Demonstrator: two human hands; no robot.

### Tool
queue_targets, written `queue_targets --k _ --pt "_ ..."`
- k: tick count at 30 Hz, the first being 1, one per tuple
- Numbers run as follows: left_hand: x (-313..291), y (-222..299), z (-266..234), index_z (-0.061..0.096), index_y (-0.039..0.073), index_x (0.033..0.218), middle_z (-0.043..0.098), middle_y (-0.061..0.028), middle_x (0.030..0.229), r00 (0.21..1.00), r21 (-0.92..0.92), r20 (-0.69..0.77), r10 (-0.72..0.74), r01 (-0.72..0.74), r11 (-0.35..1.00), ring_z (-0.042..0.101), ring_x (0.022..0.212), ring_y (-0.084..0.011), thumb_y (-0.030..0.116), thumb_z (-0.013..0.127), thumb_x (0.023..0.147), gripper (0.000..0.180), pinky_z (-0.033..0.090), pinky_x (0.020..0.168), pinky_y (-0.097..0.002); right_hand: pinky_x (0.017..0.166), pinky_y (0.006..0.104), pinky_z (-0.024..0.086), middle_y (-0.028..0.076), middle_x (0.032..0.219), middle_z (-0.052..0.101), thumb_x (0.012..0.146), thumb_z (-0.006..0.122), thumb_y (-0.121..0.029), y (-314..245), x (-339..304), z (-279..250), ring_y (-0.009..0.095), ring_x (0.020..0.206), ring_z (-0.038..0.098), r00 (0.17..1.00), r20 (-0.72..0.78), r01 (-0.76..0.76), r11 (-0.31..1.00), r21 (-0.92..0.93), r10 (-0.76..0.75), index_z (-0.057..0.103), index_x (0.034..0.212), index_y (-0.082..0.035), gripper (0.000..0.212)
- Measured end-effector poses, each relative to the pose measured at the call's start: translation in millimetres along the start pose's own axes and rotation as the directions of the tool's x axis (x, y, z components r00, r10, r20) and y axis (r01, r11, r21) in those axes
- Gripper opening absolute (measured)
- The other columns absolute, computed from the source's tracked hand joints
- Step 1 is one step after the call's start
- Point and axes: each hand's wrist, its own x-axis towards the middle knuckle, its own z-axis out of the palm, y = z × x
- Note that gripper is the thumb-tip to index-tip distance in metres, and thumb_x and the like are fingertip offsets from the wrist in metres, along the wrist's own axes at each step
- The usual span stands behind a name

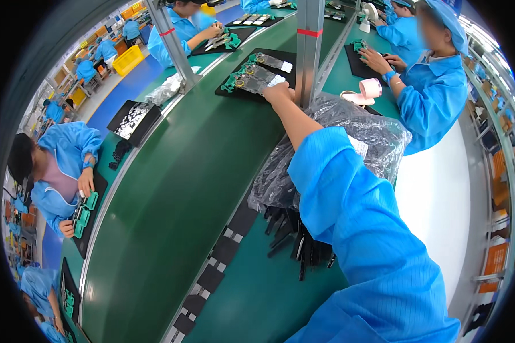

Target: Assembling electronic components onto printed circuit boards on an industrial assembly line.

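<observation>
Far left, a co-worker [63,154] bends over green-framed parts [83,216] on a dark mat; next to that, a black tray [119,119] of small white bits at the belt's far rail. Green belt [166,188] runs through the middle, with a row of dark flat pieces [226,250] along its near edge. Past the belt's midline, up top: nearer board piece [254,79] and farther board piece [273,62], both on a black mat [291,58], green parts at their left ends, white at their right. Right hand [280,93] is at the nearer one's white end; can't tell if fingers are clamped on it or just touching. Left hand is out of frame. Handling guess: light, stiff, fairly fragile; I'd take it by the side edges, off the green bits and exposed components. To the right: metal post [309,51], crumpled clear bag [349,128] over dark strips [300,243], pink tape roll [371,87], another co-worker [435,86]. Hard to read: fingertips hidden behind the hand, nearer piece may be two side by side, bag contents unclear, strips partly covered by bag and sleeve.
</observation>
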Motion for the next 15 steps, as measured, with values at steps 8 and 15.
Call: queue_targets --k 8,15 --pt "2 0 11 0.062 0.006 0.113 0.053 -0.0169 0.113 0.999 0.023 0.0 -0.042 0.042 0.999 0.052 0.085 -0.0276 0.017 0.049 0.101 0.021 0.047 0.08 -0.0429 0.096 0.0395 0.041 0.014 0.133 0.041 0.073 0.076 -0.015 23 77 35 0.032 0.121 0.044 0.932 -0.34 -0.007 0.948 0.32 0.122 0.031 0.137 -0.002 0.079" --pt "-6 -15 4 0.061 0.004 0.112 0.052 -0.0137 0.106 0.993 -0.001 -0.015 0.114 -0.114 0.994 0.047 0.07 -0.0198 0.012 0.051 0.1 0.018 0.046 0.067 -0.0384 0.037 0.0311 0.04 0.008 0.063 0.056 0.075 0.077 -0.001 -5 -60 26 0.017 0.047 0.051 0.931 0.365 -0.255 0.716 0.65 0.0 0.056 0.073 0.0 0.02"
